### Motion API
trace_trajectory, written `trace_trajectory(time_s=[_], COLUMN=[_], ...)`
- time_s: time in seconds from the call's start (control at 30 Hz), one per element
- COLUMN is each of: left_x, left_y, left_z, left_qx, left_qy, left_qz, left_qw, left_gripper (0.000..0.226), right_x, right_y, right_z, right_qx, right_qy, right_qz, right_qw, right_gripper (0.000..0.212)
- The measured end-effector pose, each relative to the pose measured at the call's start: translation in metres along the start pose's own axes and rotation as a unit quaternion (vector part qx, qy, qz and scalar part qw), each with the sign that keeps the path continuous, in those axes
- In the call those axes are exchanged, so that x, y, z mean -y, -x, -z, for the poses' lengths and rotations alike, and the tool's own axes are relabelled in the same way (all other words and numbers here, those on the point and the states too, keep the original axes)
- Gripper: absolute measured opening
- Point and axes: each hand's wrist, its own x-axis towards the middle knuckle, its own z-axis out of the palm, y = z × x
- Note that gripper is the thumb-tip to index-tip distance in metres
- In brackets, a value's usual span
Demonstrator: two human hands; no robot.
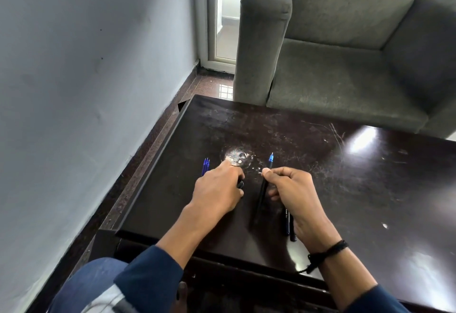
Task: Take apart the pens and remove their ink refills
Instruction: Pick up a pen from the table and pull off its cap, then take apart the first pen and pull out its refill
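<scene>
My right hand [291,189] grips a black pen barrel [261,199] that slants toward me, its blue refill tip [271,159] sticking out past my thumb. My left hand [218,189] is closed, knuckles up, on a small black pen part [240,184] that peeks out at its right side. Two or three blue ink refills [206,166] lie side by side on the dark table [345,189], just left of my left hand. Under my right wrist lie two black pens [288,221], partly hidden.
A worn whitish round patch [237,158] marks the tabletop just beyond my hands. A grey armchair [345,53] stands behind the table. A pale wall [86,90] runs along the left, with a strip of dark floor [153,135] between it and the table edge.
</scene>
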Motion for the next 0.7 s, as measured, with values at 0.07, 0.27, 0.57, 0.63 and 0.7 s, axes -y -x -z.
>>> trace_trajectory(time_s=[0.07, 0.27, 0.57, 0.63, 0.7], left_x=[0.001, -0.005, -0.003, 0.003, 0.008], left_y=[-0.001, -0.003, -0.005, -0.007, -0.008], left_z=[0.001, 0.007, 0.012, 0.019, 0.023], left_qx=[0.004, -0.058, 0.075, 0.075, 0.090], left_qy=[-0.008, 0.150, 0.443, 0.463, 0.473], left_qz=[-0.001, 0.015, 0.027, 0.043, 0.053], left_qw=[1.000, 0.987, 0.893, 0.882, 0.875], left_gripper=[0.037, 0.019, 0.010, 0.010, 0.014], right_x=[0.001, 0.003, 0.013, 0.015, 0.017], right_y=[0.000, -0.001, 0.002, 0.002, 0.002], right_z=[0.002, 0.004, 0.009, 0.011, 0.013], right_qx=[0.002, 0.003, -0.013, -0.010, -0.007], right_qy=[-0.002, -0.014, -0.102, -0.155, -0.222], right_qz=[-0.001, -0.001, -0.011, -0.036, -0.066], right_qw=[1.000, 1.000, 0.995, 0.987, 0.973], right_gripper=[0.017, 0.013, 0.013, 0.013, 0.009])
